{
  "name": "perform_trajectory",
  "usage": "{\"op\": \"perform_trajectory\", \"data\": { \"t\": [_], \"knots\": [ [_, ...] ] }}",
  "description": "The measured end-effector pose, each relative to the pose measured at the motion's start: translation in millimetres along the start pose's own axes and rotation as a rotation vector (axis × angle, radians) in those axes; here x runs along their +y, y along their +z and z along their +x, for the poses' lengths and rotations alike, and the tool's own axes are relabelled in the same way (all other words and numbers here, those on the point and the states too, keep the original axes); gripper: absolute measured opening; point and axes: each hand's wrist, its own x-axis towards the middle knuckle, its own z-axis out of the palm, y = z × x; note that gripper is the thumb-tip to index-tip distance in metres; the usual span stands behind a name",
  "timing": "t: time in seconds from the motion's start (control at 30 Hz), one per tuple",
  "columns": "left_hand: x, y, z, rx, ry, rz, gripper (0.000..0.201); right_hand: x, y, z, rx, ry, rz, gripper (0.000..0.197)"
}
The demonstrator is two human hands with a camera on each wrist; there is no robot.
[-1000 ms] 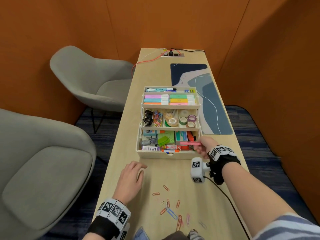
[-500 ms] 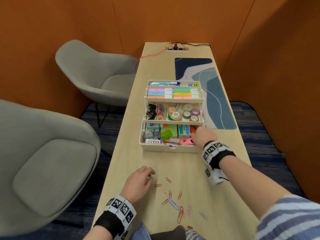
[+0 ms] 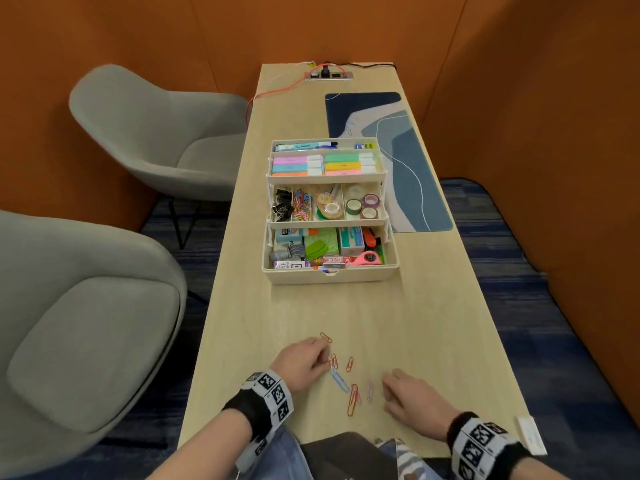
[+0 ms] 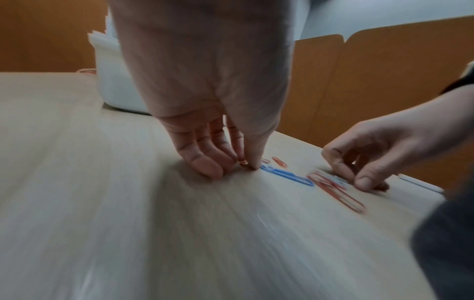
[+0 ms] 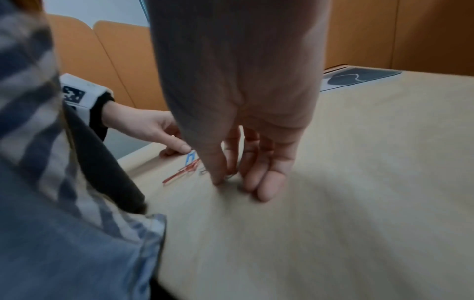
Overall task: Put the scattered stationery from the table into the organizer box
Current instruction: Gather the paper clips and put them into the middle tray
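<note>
Most stationery already sits in the box (image 3: 329, 275); only paper clips (image 3: 352, 398) lie scattered on the near table (image 3: 450, 323). Left hand (image 4: 212, 146) pinches a small orange clip (image 4: 243, 162). Right hand (image 5: 246, 154) curls fingertips onto a pale clip (image 5: 229, 176), grip uncertain.
</note>
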Motion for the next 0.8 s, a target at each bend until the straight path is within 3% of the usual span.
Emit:
{"op": "perform_trajectory", "data": {
  "t": [0.13,0.23,0.33,0.43,0.5,0.63,0.7,0.8],
  "knots": [
    [-6.6,-9.6,7.7,0.07,-0.064,-0.031,0.011,-22.6,0.7,44.6,0.145,-0.074,0.012,0.009],
    [-18.4,-12.5,-2.4,0.154,-0.124,-0.08,0.009,-33.2,-20.7,60.9,0.172,-0.076,0.121,0.003],
    [-31.8,-11.5,-22.0,0.215,-0.203,-0.118,0.007,-37.5,-28.6,49.2,0.0,-0.172,0.12,0.006],
    [-39.8,-6.7,-42.3,0.251,-0.247,-0.143,0.009,-45.8,-5.7,35.6,-0.176,-0.278,-0.1,0.01],
    [-42.5,-5.3,-50.2,0.278,-0.271,-0.171,0.009,-51.1,4.4,41.7,-0.104,-0.317,-0.116,0.009],
    [-40.8,-0.7,-51.4,0.311,-0.289,-0.16,0.006,-57.2,-20.7,70.8,0.073,-0.236,0.054,0.009],
    [-37.1,2.0,-47.7,0.333,-0.28,-0.134,0.015,-51.9,-37.6,80.6,0.135,-0.155,0.136,0.006],
    [-28.4,5.8,-34.9,0.329,-0.227,-0.095,0.035,-38.0,-49.9,81.1,0.222,-0.053,0.136,0.026]
  ]
}}
